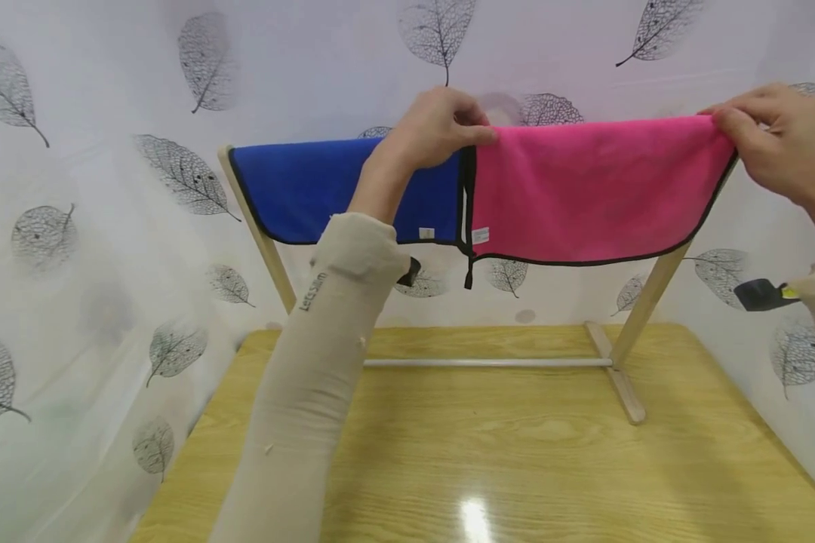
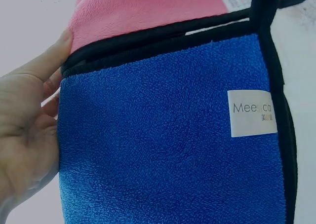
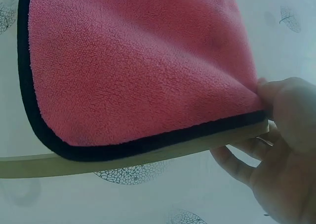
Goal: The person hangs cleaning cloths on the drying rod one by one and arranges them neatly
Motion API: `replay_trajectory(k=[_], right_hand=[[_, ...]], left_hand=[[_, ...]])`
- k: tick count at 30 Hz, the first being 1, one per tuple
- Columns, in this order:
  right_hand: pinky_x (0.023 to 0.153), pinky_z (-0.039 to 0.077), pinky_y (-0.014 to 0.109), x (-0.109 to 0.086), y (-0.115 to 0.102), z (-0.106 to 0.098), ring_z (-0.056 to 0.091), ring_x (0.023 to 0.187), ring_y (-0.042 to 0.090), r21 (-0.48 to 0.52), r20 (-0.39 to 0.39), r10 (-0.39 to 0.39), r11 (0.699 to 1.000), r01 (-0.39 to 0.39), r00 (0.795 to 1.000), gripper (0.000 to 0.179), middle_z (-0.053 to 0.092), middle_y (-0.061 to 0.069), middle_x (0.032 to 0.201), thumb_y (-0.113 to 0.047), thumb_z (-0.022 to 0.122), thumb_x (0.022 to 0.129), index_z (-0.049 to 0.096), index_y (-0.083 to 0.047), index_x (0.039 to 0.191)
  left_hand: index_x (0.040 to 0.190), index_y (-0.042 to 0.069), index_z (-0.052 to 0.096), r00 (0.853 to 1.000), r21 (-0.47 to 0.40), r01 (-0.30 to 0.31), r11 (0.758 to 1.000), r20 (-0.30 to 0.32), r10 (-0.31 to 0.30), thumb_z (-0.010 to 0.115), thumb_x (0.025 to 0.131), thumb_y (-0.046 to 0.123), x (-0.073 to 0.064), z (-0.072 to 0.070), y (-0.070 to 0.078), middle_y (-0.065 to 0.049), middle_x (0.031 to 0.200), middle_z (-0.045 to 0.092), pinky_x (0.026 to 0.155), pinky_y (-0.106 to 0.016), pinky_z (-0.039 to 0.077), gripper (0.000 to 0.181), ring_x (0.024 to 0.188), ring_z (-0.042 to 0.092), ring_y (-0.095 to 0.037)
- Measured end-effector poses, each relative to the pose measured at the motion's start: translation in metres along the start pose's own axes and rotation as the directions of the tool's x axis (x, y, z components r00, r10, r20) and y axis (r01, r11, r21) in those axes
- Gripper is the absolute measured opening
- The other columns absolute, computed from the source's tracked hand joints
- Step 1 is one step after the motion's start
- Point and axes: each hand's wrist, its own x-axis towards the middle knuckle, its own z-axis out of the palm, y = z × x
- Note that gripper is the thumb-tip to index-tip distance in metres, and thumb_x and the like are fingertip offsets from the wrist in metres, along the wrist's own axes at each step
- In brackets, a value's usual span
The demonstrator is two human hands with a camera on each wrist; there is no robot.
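A pink towel (image 1: 598,188) with black edging hangs folded over the top of a wooden rack. My left hand (image 1: 441,128) pinches its top fold at the left end, where it meets the blue towel (image 1: 292,188). In the left wrist view the thumb of the left hand (image 2: 29,110) lies on the pink cloth, beside the blue towel with a white label (image 2: 252,113). My right hand (image 1: 781,139) grips the pink towel's top right corner. The right wrist view shows the right hand (image 3: 281,135) with its thumb on the pink cloth and fingers around the rack's wooden end.
The rack's right leg (image 1: 652,290) stands on a wooden foot (image 1: 625,392), joined by a white lower bar (image 1: 489,363). Under it is a wood-grain table (image 1: 516,452). Behind hangs a pale curtain (image 1: 299,68) printed with leaves.
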Motion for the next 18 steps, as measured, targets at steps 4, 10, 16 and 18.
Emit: replay_trajectory(k=[4,10,16,18], right_hand=[[0.063,0.031,0.011,0.0,0.003,-0.001,0.041,0.081,-0.004,0.062,-0.015,0.031,0.998,-0.03,0.999,0.015,0.045,-0.028,0.09,-0.023,0.056,0.106,0.061,-0.032,0.117],[0.062,0.029,0.018,0.0,0.006,-0.003,0.038,0.081,-0.003,0.039,-0.02,0.052,0.998,-0.051,0.998,0.016,0.045,-0.03,0.081,-0.029,0.06,0.104,0.057,-0.045,0.101],[0.082,0.034,0.012,-0.004,0.012,-0.003,0.039,0.097,-0.008,0.097,0.011,0.013,0.995,-0.014,1.0,0.02,0.046,-0.025,0.094,-0.022,0.064,0.101,0.067,-0.034,0.116],[0.085,0.033,0.011,-0.004,0.013,-0.002,0.041,0.097,-0.011,0.106,-0.005,-0.005,0.994,0.005,1.0,0.021,0.046,-0.03,0.1,-0.02,0.063,0.103,0.072,-0.024,0.121]], left_hand=[[0.126,0.016,0.076,1.0,0.021,0.008,1.0,-0.005,-0.008,0.062,0.104,0.04,0.0,0.0,0.0,0.002,0.121,0.072,0.089,-0.022,0.046,0.035,0.105,0.057,-0.009],[0.125,0.013,0.065,0.999,0.004,0.024,1.0,-0.039,-0.024,0.059,0.106,0.037,-0.001,0.002,0.001,-0.001,0.114,0.069,0.084,-0.025,0.045,0.032,0.099,0.057,-0.014],[0.105,0.013,0.071,0.999,0.089,0.035,0.995,-0.041,-0.031,0.052,0.109,0.038,-0.001,0.004,0.003,0.001,0.088,0.055,0.072,-0.024,0.038,0.032,0.079,0.046,-0.011],[0.093,0.014,0.068,0.999,0.104,0.033,0.994,-0.036,-0.029,0.051,0.109,0.039,-0.001,0.004,0.003,0.001,0.077,0.047,0.067,-0.024,0.034,0.035,0.07,0.041,-0.01]])
